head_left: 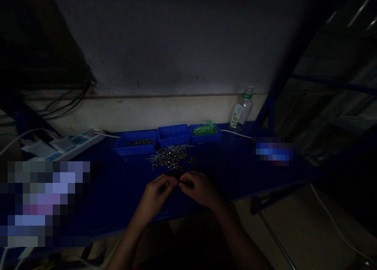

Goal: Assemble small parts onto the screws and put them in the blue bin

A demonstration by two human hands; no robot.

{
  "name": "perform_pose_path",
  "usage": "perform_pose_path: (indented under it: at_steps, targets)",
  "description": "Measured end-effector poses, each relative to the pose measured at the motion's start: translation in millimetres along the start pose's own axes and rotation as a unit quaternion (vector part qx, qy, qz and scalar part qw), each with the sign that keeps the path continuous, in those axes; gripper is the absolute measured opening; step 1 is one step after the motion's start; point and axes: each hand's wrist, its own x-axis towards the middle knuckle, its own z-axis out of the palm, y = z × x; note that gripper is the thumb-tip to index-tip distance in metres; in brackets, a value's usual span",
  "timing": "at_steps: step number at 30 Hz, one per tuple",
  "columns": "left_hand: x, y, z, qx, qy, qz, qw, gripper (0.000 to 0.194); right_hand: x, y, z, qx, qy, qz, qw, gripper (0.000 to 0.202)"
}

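Near the front of the blue table, my left hand [159, 190] and my right hand [198, 186] meet fingertip to fingertip. Both are closed in a pinch; whatever lies between the fingers is too small and dark to name. Just beyond them is a loose pile of brass-coloured pieces [173, 158] and thin silver pins [179, 148]. Behind the pile stand three blue trays: the left tray [122, 146] holds small metal pieces, the middle tray [174, 135] shows nothing inside, and the right tray [207, 139] holds green bags [206, 127].
A clear bottle [242, 112] with a green-banded neck stands at the back right by the wall. A white power strip [75, 143] with plugs lies at the back left. A white cable [235, 133] runs behind the trays. Blurred-out items lie left and right on the blue table [112, 199].
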Motion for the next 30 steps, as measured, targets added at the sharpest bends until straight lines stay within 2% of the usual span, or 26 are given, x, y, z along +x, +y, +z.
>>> perform_pose_path:
  at_steps: [6, 14, 20, 25, 30]
  targets:
    - [-1.9, 1.9, -0.3, -0.007, -0.013, 0.018, 1.0, 0.016, 0.8, -1.9, -0.3, -0.018, -0.032, -0.026, 0.999, 0.005]
    - [-3.2, 3.4, -0.7, -0.004, 0.029, 0.012, 1.0, 0.017, 0.4, -1.4, -1.9, 0.015, -0.02, -0.012, 1.0, 0.011]
    - [-3.8, 3.0, -0.7, -0.017, 0.015, 0.01, 1.0, 0.016, 0.8, -0.4, -0.6, 0.021, -0.033, -0.019, 0.999, 0.014]
    - [-3.5, 2.6, -0.5, -0.011, 0.014, 0.001, 1.0, 0.017, 1.1, 0.6, -0.2, 0.046, 0.001, -0.004, 0.999, 0.016]
    - [-1.1, 2.2, 1.1, 0.0, -0.022, 0.0, 1.0, 0.018, -0.5, -1.4, -0.5, 0.06, 0.003, -0.002, 0.998, 0.015]
